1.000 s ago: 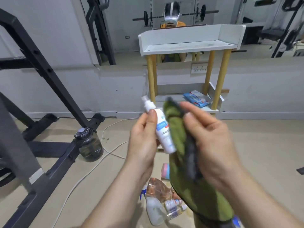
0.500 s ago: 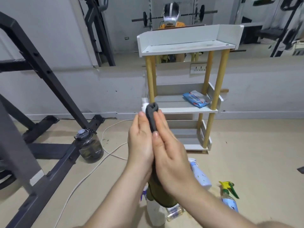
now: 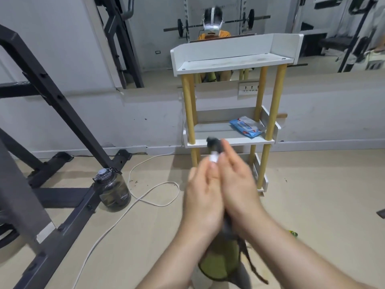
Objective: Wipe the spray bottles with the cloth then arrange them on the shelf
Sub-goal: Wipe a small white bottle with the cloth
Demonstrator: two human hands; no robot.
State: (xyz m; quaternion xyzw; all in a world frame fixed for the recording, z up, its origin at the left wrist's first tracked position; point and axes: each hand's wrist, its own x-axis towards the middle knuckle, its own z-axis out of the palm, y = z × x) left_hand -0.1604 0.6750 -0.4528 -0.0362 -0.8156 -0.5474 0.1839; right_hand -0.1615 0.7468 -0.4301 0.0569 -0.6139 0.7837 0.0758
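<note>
Left hand (image 3: 203,197) grips the spray bottle (image 3: 214,158), right hand (image 3: 239,190) clamps green cloth (image 3: 220,261) round it; hasty rubbing could slip it free.

Black steel gym rack (image 3: 62,105) at left, base on the beige floor (image 3: 312,195); dark translucent water jug (image 3: 113,190) upright just beside the base. White cable (image 3: 178,189) loops across the floor near the jug. Wall mirror (image 3: 158,28) above, white socket plate (image 3: 249,88) beneath it.
</note>
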